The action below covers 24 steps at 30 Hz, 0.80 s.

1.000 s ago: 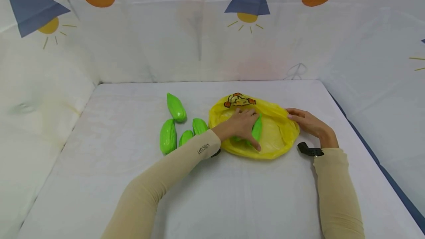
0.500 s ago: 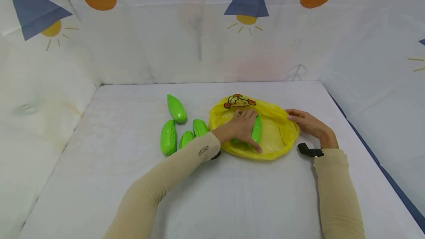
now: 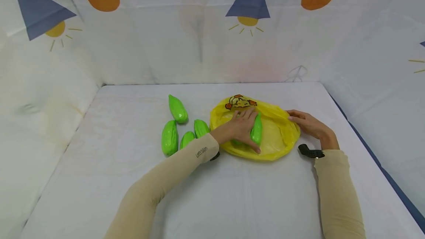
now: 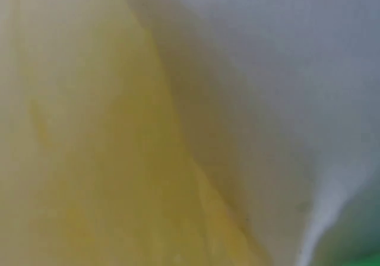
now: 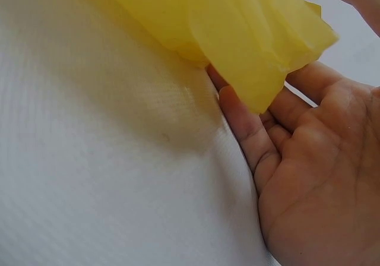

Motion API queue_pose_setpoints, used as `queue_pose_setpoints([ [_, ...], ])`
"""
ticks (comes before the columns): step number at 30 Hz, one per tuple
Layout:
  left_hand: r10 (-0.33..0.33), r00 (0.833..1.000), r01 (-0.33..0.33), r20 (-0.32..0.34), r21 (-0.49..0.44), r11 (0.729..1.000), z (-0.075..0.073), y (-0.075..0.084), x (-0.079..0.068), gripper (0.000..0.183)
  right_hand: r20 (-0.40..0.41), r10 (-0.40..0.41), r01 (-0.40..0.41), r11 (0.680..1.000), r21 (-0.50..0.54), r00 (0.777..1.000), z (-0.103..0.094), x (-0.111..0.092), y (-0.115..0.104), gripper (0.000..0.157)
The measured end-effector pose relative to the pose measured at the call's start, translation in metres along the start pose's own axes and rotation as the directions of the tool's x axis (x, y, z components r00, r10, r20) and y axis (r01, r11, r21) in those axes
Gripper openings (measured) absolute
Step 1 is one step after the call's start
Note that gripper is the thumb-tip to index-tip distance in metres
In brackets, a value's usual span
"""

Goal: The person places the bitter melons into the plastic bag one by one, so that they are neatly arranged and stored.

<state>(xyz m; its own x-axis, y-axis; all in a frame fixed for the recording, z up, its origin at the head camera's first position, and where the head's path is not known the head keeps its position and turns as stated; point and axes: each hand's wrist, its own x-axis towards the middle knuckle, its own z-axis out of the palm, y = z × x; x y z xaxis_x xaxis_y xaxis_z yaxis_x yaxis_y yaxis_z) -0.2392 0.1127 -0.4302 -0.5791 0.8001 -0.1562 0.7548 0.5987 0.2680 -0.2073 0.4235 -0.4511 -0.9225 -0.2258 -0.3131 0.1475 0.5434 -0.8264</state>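
Observation:
A yellow plastic bag [image 3: 272, 139] lies spread open on the table, a cartoon print on its far side. Inside it, my left hand [image 3: 237, 128] reaches over a green bitter melon [image 3: 256, 130], thumb and fingers spread at its two ends. More green shows under the palm, mostly hidden. My right hand [image 3: 310, 126] pinches the bag's right rim; the right wrist view shows the yellow film [image 5: 249, 46] among the fingers [image 5: 249, 123]. To the left lie several glossy, ridged bitter melons [image 3: 169, 138], partly behind the left sleeve. The left wrist view is blurred and shows no fingers.
A white cloth covers the table [image 3: 252, 202]. Printed white sheets [image 3: 149, 40] hang at the back and on both sides. The left forearm [image 3: 166, 174] crosses in front of the nearest loose melons, and a black wrist camera [image 3: 310, 151] sits at the right wrist.
The melon beside my left hand has turned slightly inside the bag. Both hands stay almost in place, and the whole head view shifts slightly.

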Motion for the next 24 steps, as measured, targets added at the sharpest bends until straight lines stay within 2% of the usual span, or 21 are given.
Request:
queue_pose_setpoints([
  [10, 0.051, 0.997, -0.054, -0.055, -0.067, 0.996, -0.009, 0.0, -0.019, 0.137, -0.005, -0.006, 0.006, 1.0, -0.001, 1.0, -0.003, -0.006, 0.004, 0.059],
  [17, 0.105, 0.993, -0.108, -0.054, -0.05, 0.993, -0.01, 0.002, -0.036, 0.137, -0.012, 0.001, -0.001, 1.0, 0.02, 1.0, -0.005, -0.008, 0.004, 0.056],
  [20, 0.116, 0.991, -0.119, -0.069, -0.044, 0.992, -0.01, 0.002, -0.046, 0.138, -0.015, 0.008, -0.008, 1.0, 0.022, 1.0, -0.003, -0.008, 0.004, 0.055],
  [24, 0.108, 0.987, -0.116, -0.12, -0.063, 0.991, -0.012, -0.001, -0.066, 0.137, -0.017, 0.009, -0.009, 1.0, -0.014, 1.0, 0.0, -0.004, 0.002, 0.057],
])
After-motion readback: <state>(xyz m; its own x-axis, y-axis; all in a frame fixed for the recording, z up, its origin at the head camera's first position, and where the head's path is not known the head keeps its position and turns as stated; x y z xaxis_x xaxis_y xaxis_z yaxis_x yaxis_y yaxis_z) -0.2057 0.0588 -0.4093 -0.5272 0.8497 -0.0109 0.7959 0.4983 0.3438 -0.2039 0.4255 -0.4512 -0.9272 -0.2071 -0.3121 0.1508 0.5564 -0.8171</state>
